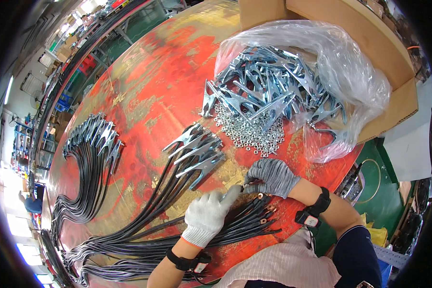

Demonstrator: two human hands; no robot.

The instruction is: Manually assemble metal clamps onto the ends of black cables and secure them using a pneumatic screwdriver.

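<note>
My left hand [207,217], in a white glove, is closed on a black cable [170,223] that runs in from the left. Its fingertips meet those of my right hand [272,177], in a grey glove, which pinches at the cable's end; any small part between the fingers is hidden. Beneath both hands lies a bundle of black cables [240,224], some with copper-coloured ring ends. Just beyond my left hand, several metal spring clamps [197,151] sit on cable ends. Past my right hand spreads a pile of small hex nuts [252,134].
A heap of loose spring clamps [273,86] lies in a clear plastic bag [355,72] by an open cardboard box [389,43]. More clamps on cables [93,137] lie at the left of the red, worn table [149,81]. Shelving and a blue stool [63,102] stand beyond.
</note>
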